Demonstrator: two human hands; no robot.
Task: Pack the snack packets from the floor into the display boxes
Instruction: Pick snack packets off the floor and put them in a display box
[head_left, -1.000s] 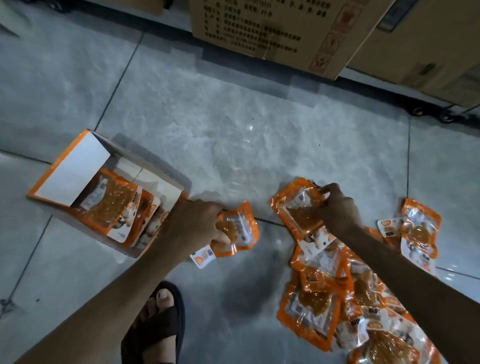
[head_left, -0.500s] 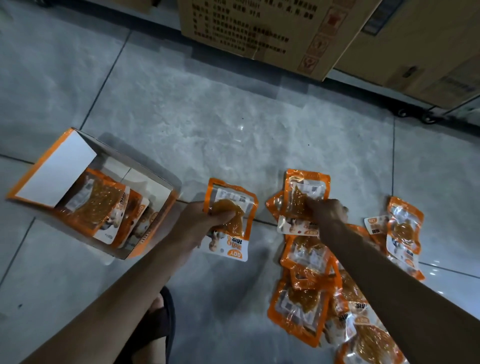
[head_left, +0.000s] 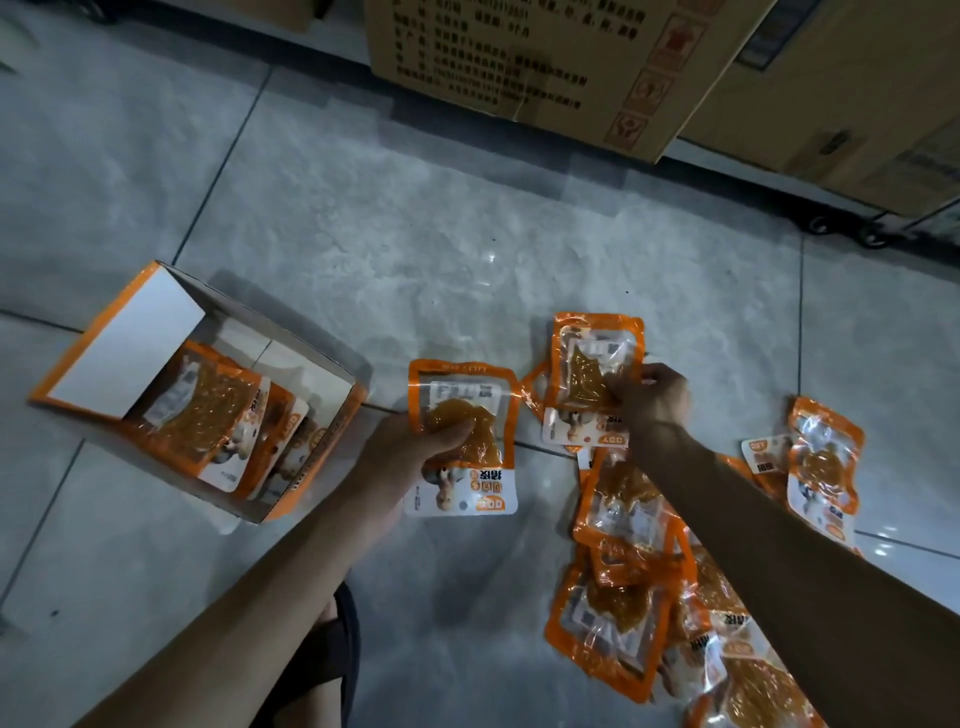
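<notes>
Beside the display box (head_left: 306, 364) with few packets (head_left: 202, 410) inside, the left hand (head_left: 415, 447) grips one packet (head_left: 467, 389), the right hand (head_left: 657, 400) pinches another packet (head_left: 592, 353), and a big pile (head_left: 623, 509) waits on the floor (head_left: 415, 234).

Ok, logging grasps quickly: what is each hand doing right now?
Left hand: holding a snack packet, thumb across its front.
Right hand: pinching a second packet by its edge.

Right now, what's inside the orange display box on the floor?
Orange plastic snack packets lean in a row inside the orange-and-white cardboard display box; at least three show. The front one covers most of the others, so the exact count is hidden.
</notes>
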